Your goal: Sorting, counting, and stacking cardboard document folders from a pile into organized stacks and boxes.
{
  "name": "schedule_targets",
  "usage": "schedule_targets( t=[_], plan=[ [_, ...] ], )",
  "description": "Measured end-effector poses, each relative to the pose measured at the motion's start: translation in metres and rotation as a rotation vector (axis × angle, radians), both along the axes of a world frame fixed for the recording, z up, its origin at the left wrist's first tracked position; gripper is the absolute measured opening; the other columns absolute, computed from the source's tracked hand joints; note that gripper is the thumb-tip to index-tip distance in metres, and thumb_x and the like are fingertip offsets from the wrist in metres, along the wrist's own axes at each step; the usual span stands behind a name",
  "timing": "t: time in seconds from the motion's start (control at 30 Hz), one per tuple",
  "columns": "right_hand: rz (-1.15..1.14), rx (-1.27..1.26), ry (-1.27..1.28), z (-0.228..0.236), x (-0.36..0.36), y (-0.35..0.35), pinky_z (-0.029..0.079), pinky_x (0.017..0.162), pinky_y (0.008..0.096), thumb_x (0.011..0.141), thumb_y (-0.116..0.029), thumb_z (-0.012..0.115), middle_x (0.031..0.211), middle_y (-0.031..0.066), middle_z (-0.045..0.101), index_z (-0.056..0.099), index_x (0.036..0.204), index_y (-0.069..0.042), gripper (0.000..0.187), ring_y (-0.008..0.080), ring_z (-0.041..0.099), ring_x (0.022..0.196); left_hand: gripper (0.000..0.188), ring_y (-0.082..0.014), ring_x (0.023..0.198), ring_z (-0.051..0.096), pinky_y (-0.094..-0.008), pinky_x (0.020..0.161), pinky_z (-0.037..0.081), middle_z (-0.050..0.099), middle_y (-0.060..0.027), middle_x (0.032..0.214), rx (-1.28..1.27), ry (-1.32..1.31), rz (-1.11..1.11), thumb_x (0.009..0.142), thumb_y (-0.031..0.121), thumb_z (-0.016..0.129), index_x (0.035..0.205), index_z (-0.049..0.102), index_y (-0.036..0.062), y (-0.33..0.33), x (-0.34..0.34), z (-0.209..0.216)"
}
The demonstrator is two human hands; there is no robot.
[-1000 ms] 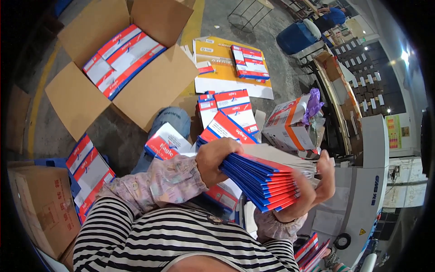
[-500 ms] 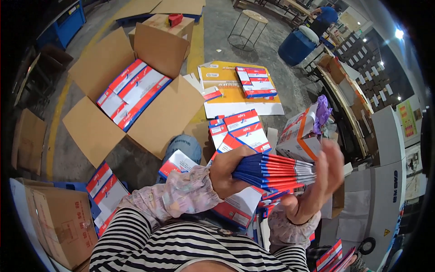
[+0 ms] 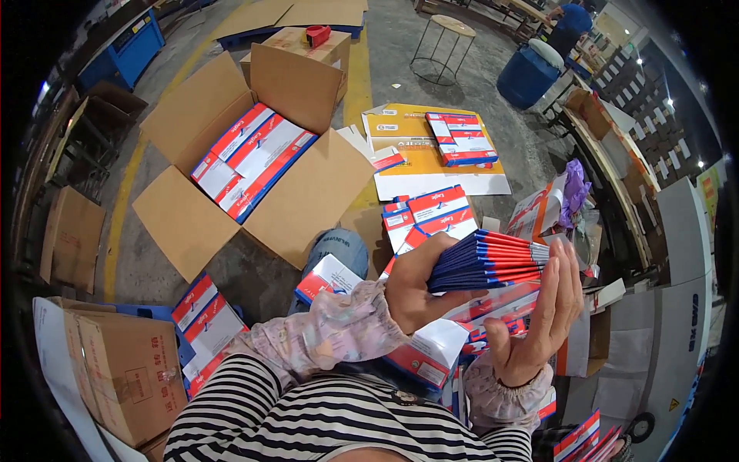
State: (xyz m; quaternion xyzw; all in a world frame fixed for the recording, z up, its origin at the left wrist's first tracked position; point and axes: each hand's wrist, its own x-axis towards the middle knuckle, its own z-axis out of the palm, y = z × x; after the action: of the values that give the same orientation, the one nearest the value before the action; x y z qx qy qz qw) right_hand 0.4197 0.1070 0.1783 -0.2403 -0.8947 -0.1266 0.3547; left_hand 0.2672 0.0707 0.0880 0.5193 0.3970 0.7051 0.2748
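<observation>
item, changed: against a second earlier, the right hand [image 3: 540,337] no longer wraps the pale end of the thick stack of thin blue, red and white card packets [image 3: 493,262]; its fingers stand straight beside it. meaning, in judgement: the stack now depends chiefly on the left hand's hold.

item, left hand [image 3: 412,289]: clamped firmly around the blue end of the stack.

item, right hand: unfolded, palm towards the stack, thumb set apart from the fingers, gripping nothing; whether it touches the pale end, cannot tell.

item, stack: held aloft between the hands, its edges layered, above a white, red and blue rectangular package [image 3: 433,346].

item, surroundings: brown cardboard carton with spread flaps [image 3: 308,196], containing packages in matching colours; yellow-and-white flattened cardboard sheet [image 3: 469,185] on the floor, bearing further packages [image 3: 462,138].
</observation>
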Motion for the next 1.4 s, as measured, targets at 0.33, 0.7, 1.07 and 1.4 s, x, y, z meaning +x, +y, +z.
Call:
schedule_targets(
  t=[0.33,0.7,1.07,1.4],
  plan=[
    [0.161,-0.401,0.394,-0.104,-0.028,-0.051,0.038,0.091,0.0412,0.071,-0.009,0.073,0.109,0.0142,0.046,0.058,0.106,-0.002,0.039,0.0298,0.046,0.103,0.050,-0.0234,0.074,0.067,-0.0330,0.070,0.052,0.065,-0.0119,0.085,0.009,0.052,0.276,0.070,0.022,0.080,0.107,0.053,0.0028,0.027,0.008,-0.001],
    [0.400,-1.072,0.704,-0.143,-0.047,-0.060,0.049,0.075,0.0308,0.074,0.005,0.067,0.105,0.0135,0.056,0.057,0.106,-0.002,0.035,0.0265,0.058,0.090,0.038,-0.0132,0.083,0.060,-0.0278,0.077,0.048,0.064,-0.0069,0.097,-0.144,-0.129,0.293,0.073,0.006,0.076,0.105,0.058,-0.0011,0.012,-0.009,0.004],
    [0.594,-0.798,0.478,-0.140,-0.045,-0.029,0.047,0.060,0.0340,0.079,-0.004,0.065,0.087,0.0119,0.053,0.056,0.091,-0.001,0.015,0.0293,0.058,0.074,0.042,-0.0147,0.089,0.059,-0.0289,0.080,0.048,0.062,-0.0083,0.102,-0.108,-0.098,0.312,0.075,0.002,0.074,0.111,0.053,-0.0016,0.017,-0.005,0.001],
    [0.727,-1.090,0.604,-0.117,-0.036,-0.032,0.045,0.067,0.0293,0.086,-0.002,0.055,0.089,0.0089,0.052,0.052,0.091,0.001,0.006,0.0212,0.056,0.080,0.037,-0.0139,0.088,0.060,-0.0280,0.079,0.049,0.064,-0.0076,0.100,-0.123,-0.166,0.194,0.076,0.004,0.074,0.108,0.056,-0.0009,0.018,-0.010,0.006]
  ],
)
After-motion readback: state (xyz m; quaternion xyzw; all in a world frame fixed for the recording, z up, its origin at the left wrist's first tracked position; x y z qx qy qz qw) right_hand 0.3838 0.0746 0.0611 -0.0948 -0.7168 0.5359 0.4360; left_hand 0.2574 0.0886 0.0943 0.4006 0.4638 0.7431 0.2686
